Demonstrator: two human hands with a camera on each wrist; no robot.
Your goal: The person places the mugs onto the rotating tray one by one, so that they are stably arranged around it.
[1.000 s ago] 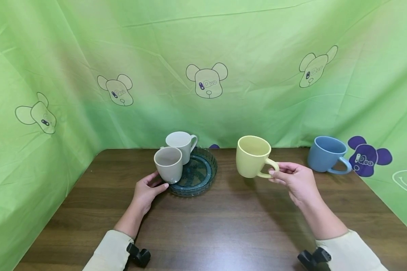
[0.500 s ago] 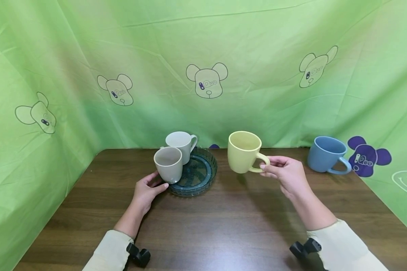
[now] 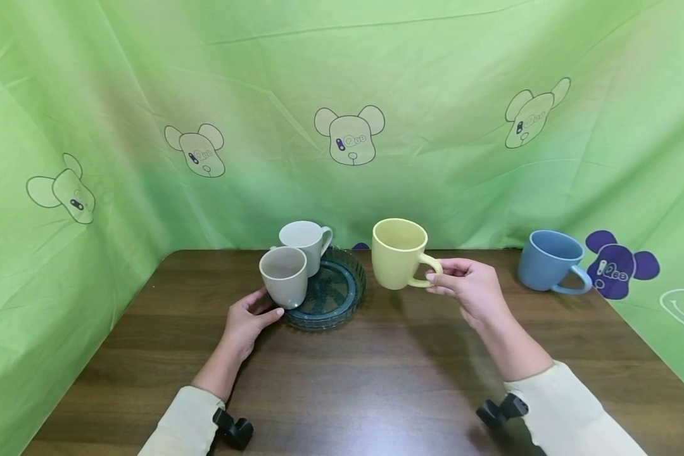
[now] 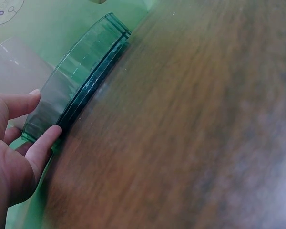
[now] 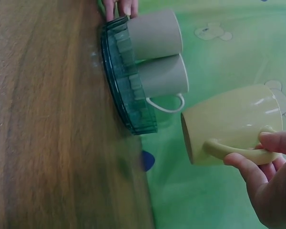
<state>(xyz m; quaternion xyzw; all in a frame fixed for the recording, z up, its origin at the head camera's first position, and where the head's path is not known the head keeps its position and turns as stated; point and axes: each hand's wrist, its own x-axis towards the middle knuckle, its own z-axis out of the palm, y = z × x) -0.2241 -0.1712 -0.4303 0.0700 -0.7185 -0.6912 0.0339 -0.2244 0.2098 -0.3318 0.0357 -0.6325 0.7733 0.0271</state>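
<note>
My right hand (image 3: pixel 472 291) pinches the handle of a yellow mug (image 3: pixel 396 256), which it holds upright above the table, to the right of a round see-through teal tray (image 3: pixel 350 297). The right wrist view shows thumb and fingers on that yellow handle. At the tray's left edge my left hand (image 3: pixel 247 324) grips the rim, with finger and thumb at its wall in the left wrist view. Two mugs stand in the tray: a grey-beige one (image 3: pixel 285 282) in front and a white one (image 3: pixel 304 235) behind, its handle pointing right.
A blue mug (image 3: pixel 547 263) stands on the wooden table (image 3: pixel 342 386) at the back right, handle to the right. Green cloth (image 3: pixel 262 177) printed with bear heads hangs behind the table and at both sides.
My right hand has carried the yellow mug leftward and slightly up, closer to the tray. The left hand, the tray and its two mugs have stayed in place.
</note>
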